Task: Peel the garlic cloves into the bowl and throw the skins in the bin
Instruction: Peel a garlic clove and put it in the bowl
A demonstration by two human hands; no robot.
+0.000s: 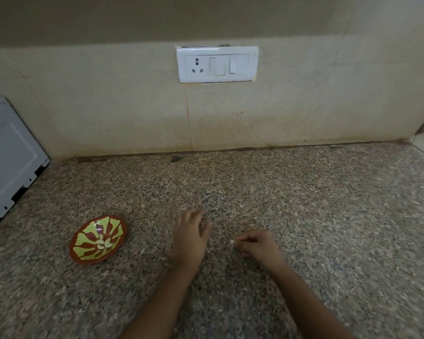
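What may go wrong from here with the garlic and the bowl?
The right hand pinches only a small pale piece; if it slips, it may be hard to find on the speckled counter. The left hand, blurred, is right of the shallow bowl and might knock it.

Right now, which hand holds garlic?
The right hand: it pinches a small white garlic piece, while the left hand is spread open, holding nothing.

The bowl (88,261) is red-brown with yellow-green petal shapes fanning out; the cloves (103,243) in it are cream. The desk (304,204) is speckled brown, grey and black. The wall (108,106) is beige with rusty spots, the socket plate (217,64) white, and the bit (232,241) in the right hand (256,243) whitish.
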